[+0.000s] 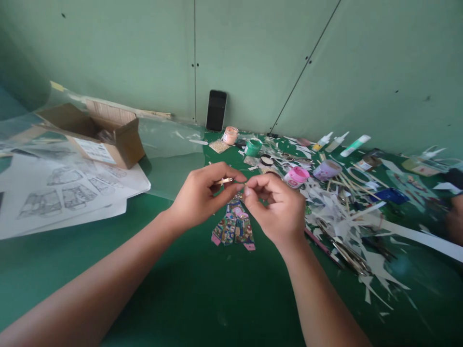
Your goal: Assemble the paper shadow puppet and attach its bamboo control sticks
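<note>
My left hand (202, 195) and my right hand (277, 207) meet over the green table (152, 270), both pinched. Between their fingertips runs a thin pale stick or pin (227, 180); the left thumb and forefinger grip one end, the right fingertips touch the other. Directly below the hands lies a small colourful painted paper figure (234, 227) with pink tabs at its lower edge, flat on the table and partly hidden by my right hand.
Paint pots (295, 176), glue bottles (336, 142), sticks, scissors and paper scraps (347, 217) clutter the right. A black phone (216, 110) leans on the wall. At the left stand a cardboard box (104, 135), printed sheets (65, 193) and clear film.
</note>
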`<state>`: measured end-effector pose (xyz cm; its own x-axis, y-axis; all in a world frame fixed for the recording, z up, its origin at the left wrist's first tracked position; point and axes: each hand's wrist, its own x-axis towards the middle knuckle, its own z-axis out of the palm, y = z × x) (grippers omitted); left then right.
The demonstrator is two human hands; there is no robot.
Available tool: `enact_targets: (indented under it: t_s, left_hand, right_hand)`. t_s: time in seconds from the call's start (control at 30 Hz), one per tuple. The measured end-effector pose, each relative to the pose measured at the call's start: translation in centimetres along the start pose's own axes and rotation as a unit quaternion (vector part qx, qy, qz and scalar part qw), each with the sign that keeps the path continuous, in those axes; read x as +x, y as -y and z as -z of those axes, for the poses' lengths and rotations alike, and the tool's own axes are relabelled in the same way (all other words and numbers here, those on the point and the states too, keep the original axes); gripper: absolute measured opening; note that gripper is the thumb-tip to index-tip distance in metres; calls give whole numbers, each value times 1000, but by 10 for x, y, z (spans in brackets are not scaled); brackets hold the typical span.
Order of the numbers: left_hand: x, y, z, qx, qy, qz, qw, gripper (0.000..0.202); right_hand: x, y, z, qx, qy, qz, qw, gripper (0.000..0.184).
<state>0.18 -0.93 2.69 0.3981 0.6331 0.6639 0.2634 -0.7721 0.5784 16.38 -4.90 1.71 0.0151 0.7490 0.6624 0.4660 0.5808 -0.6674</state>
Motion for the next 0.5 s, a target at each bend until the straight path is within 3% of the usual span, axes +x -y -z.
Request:
enact_targets:
  t_s: [0.27, 0.5]
  left_hand:
    - [-4, 7, -2, 38, -26, -105, 993, 14]
    - [-5, 7, -5, 30, -40, -87, 995, 7]
  right_hand:
    - [4, 3, 3, 97, 25, -99, 990, 4]
    - [8, 4, 6, 188, 86, -161, 965, 13]
